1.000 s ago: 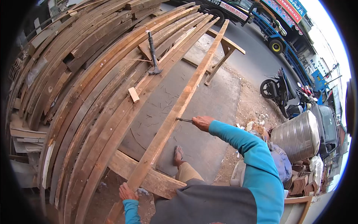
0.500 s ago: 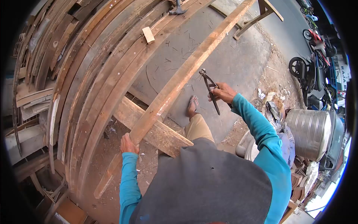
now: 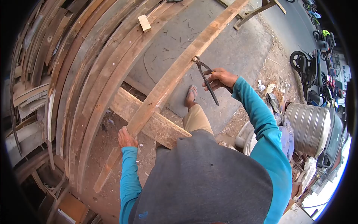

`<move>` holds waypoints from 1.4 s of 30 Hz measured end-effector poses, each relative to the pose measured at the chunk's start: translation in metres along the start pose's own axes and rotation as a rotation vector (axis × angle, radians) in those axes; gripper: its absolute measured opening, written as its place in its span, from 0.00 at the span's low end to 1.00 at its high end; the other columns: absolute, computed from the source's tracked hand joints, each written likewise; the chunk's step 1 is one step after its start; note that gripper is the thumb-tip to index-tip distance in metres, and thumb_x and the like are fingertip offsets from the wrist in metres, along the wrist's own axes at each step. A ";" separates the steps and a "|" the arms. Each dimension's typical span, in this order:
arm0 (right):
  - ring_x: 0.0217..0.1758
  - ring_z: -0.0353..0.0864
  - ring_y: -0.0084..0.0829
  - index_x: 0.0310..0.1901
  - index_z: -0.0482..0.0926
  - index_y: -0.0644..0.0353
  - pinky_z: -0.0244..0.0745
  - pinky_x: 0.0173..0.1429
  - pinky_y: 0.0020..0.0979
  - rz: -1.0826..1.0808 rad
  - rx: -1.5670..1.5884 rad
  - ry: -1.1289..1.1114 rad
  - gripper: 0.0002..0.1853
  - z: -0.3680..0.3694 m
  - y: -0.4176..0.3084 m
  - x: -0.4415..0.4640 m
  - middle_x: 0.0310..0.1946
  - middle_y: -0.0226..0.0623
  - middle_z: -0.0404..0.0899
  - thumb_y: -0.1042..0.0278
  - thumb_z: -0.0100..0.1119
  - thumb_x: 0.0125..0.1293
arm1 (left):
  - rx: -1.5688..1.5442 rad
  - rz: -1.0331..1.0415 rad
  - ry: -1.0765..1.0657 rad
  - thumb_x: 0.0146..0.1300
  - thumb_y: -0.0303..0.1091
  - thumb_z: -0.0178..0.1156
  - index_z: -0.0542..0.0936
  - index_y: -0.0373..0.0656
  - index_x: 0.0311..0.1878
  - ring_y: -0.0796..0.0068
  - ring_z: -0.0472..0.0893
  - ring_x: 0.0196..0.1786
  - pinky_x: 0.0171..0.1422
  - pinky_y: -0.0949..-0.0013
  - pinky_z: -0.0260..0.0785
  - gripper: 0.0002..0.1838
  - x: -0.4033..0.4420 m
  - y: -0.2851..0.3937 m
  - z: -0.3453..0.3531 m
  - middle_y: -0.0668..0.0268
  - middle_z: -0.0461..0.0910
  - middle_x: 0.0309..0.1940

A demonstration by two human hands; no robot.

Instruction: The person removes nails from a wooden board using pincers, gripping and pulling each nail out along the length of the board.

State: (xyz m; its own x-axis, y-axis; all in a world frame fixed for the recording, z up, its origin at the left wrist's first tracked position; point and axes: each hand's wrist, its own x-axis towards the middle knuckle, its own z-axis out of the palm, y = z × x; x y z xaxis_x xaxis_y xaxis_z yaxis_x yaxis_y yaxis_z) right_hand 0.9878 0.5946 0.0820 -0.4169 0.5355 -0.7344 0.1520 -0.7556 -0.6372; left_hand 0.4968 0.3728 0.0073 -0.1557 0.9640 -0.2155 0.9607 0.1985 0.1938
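My right hand is closed round the handles of dark metal pincers, which are spread apart. The jaws of the pincers are at the right edge of a long wooden beam; whether a nail sits between them is too small to tell. Round the near part of the beam my left hand is wrapped, its thumb side towards the top. Under the beam a wide, worn plank crosses at an angle, its near end close to my body.
Long stacked boards fill the left side, with a small wood block on top. A wooden trestle stands under the far end. Bent nails lie on the concrete. A ribbed metal drum and parked motorcycles are at right.
My right hand has moved left with the pincers, bringing their jaws from beside the beam to its edge. My left hand keeps its hold on the beam. The view has shifted slightly.
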 end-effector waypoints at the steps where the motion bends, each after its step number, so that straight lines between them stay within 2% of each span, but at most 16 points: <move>1: 0.51 0.87 0.48 0.71 0.60 0.72 0.84 0.58 0.43 0.002 -0.013 -0.008 0.28 0.000 -0.003 0.000 0.51 0.58 0.82 0.67 0.43 0.72 | -0.001 -0.002 -0.002 0.39 0.27 0.77 0.66 0.40 0.63 0.46 0.72 0.59 0.62 0.50 0.68 0.44 0.000 0.000 0.000 0.52 0.71 0.53; 8: 0.47 0.87 0.53 0.69 0.63 0.71 0.85 0.53 0.44 0.087 0.123 -0.095 0.26 -0.028 -0.014 0.003 0.48 0.59 0.83 0.63 0.43 0.76 | 0.008 0.001 -0.001 0.38 0.26 0.76 0.66 0.40 0.63 0.46 0.72 0.59 0.62 0.50 0.67 0.44 -0.001 0.000 0.003 0.52 0.71 0.53; 9: 0.37 0.87 0.40 0.67 0.66 0.69 0.84 0.40 0.37 0.098 0.127 -0.017 0.24 -0.017 -0.020 -0.003 0.40 0.47 0.83 0.63 0.42 0.76 | 0.006 0.024 0.023 0.38 0.27 0.76 0.66 0.40 0.63 0.47 0.72 0.59 0.62 0.51 0.67 0.44 -0.002 0.000 0.001 0.52 0.71 0.53; 10: 0.37 0.87 0.40 0.67 0.66 0.69 0.84 0.40 0.37 0.106 0.130 -0.024 0.24 -0.018 -0.020 -0.003 0.40 0.47 0.83 0.63 0.42 0.76 | 0.011 0.017 0.016 0.38 0.27 0.76 0.66 0.40 0.63 0.47 0.72 0.59 0.62 0.51 0.67 0.44 -0.002 0.001 0.000 0.52 0.71 0.53; 12: 0.26 0.75 0.23 0.64 0.69 0.67 0.74 0.28 0.26 0.142 0.224 -0.143 0.22 -0.017 -0.015 0.001 0.31 0.33 0.76 0.62 0.42 0.76 | 0.038 -0.006 -0.020 0.39 0.28 0.77 0.66 0.41 0.63 0.47 0.72 0.59 0.62 0.51 0.67 0.44 -0.001 0.003 -0.002 0.52 0.71 0.53; 13: 0.22 0.61 0.15 0.58 0.72 0.64 0.62 0.23 0.21 0.157 0.231 -0.015 0.18 0.006 -0.016 -0.003 0.27 0.25 0.68 0.60 0.45 0.76 | 0.053 -0.023 -0.032 0.39 0.28 0.77 0.66 0.41 0.63 0.47 0.72 0.59 0.62 0.51 0.67 0.44 -0.001 0.003 -0.003 0.52 0.71 0.53; 14: 0.22 0.61 0.15 0.58 0.72 0.64 0.62 0.23 0.21 0.170 0.238 -0.032 0.18 0.020 -0.006 0.001 0.27 0.25 0.68 0.60 0.45 0.76 | 0.061 -0.012 -0.030 0.40 0.29 0.77 0.66 0.41 0.63 0.48 0.72 0.59 0.62 0.51 0.68 0.44 0.000 0.002 -0.002 0.53 0.71 0.53; 19: 0.23 0.66 0.21 0.46 0.69 0.62 0.68 0.25 0.26 -0.132 0.487 0.503 0.11 0.116 0.038 0.044 0.29 0.32 0.69 0.62 0.50 0.73 | 0.036 -0.013 -0.073 0.41 0.30 0.79 0.66 0.41 0.62 0.47 0.73 0.59 0.61 0.52 0.69 0.44 0.003 0.000 -0.005 0.52 0.72 0.53; 22: 0.23 0.69 0.23 0.47 0.71 0.64 0.71 0.27 0.29 -0.254 0.430 0.591 0.11 0.173 0.068 0.072 0.30 0.33 0.71 0.64 0.51 0.72 | -0.012 0.019 -0.093 0.41 0.30 0.79 0.66 0.42 0.62 0.45 0.74 0.59 0.62 0.51 0.69 0.43 0.014 -0.008 -0.009 0.51 0.73 0.53; 25: 0.27 0.75 0.27 0.48 0.71 0.66 0.77 0.31 0.31 -0.250 0.290 0.572 0.11 0.183 0.085 0.054 0.32 0.37 0.74 0.68 0.51 0.70 | -0.090 0.019 -0.139 0.42 0.29 0.79 0.66 0.42 0.62 0.44 0.73 0.60 0.62 0.50 0.69 0.43 0.017 -0.011 -0.013 0.51 0.73 0.53; 27: 0.33 0.81 0.33 0.51 0.71 0.68 0.82 0.39 0.36 -0.241 0.535 0.496 0.12 0.168 0.092 0.040 0.36 0.43 0.78 0.72 0.47 0.69 | -0.079 -0.006 -0.161 0.42 0.29 0.79 0.66 0.42 0.62 0.44 0.73 0.60 0.62 0.50 0.70 0.42 0.017 -0.010 -0.013 0.51 0.73 0.54; 28: 0.41 0.84 0.39 0.59 0.68 0.70 0.85 0.47 0.39 -0.148 0.684 0.392 0.18 0.153 0.087 0.032 0.43 0.50 0.80 0.74 0.44 0.69 | -0.093 -0.007 -0.166 0.42 0.29 0.79 0.66 0.42 0.62 0.44 0.73 0.60 0.62 0.50 0.70 0.42 0.015 -0.009 -0.013 0.51 0.73 0.54; 30: 0.46 0.86 0.42 0.70 0.60 0.69 0.86 0.50 0.39 -0.171 0.589 0.373 0.27 0.132 0.070 0.007 0.51 0.53 0.79 0.73 0.42 0.69 | -0.087 -0.018 -0.143 0.42 0.29 0.79 0.66 0.42 0.62 0.45 0.73 0.61 0.62 0.50 0.70 0.42 0.015 -0.009 -0.011 0.51 0.73 0.54; 31: 0.52 0.86 0.43 0.77 0.49 0.66 0.85 0.54 0.38 -0.182 0.465 0.286 0.33 0.113 0.066 0.003 0.56 0.55 0.78 0.70 0.41 0.71 | -0.098 -0.015 -0.143 0.42 0.29 0.79 0.66 0.42 0.62 0.45 0.73 0.61 0.62 0.50 0.70 0.42 0.014 -0.008 -0.010 0.51 0.73 0.54; 36: 0.54 0.86 0.43 0.75 0.56 0.67 0.84 0.56 0.37 -0.117 0.235 0.276 0.32 0.059 0.027 -0.011 0.58 0.54 0.79 0.69 0.41 0.69 | -0.054 -0.014 -0.092 0.41 0.29 0.79 0.66 0.42 0.63 0.47 0.73 0.61 0.63 0.51 0.69 0.44 0.008 -0.007 -0.004 0.53 0.73 0.54; 42: 0.52 0.87 0.45 0.74 0.57 0.69 0.83 0.58 0.40 0.042 0.022 0.057 0.33 -0.012 -0.001 -0.002 0.56 0.55 0.80 0.71 0.42 0.67 | 0.002 -0.037 -0.061 0.39 0.28 0.80 0.66 0.42 0.64 0.46 0.72 0.61 0.63 0.52 0.69 0.46 0.004 -0.001 -0.002 0.52 0.73 0.54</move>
State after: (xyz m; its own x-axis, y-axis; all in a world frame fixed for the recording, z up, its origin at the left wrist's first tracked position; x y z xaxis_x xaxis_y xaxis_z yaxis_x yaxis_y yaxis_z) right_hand 0.9994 0.5988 0.0810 -0.3587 0.5237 -0.7727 0.1481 -0.7854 -0.6011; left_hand 0.4946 0.3769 0.0081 -0.1765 0.9435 -0.2806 0.9552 0.2330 0.1825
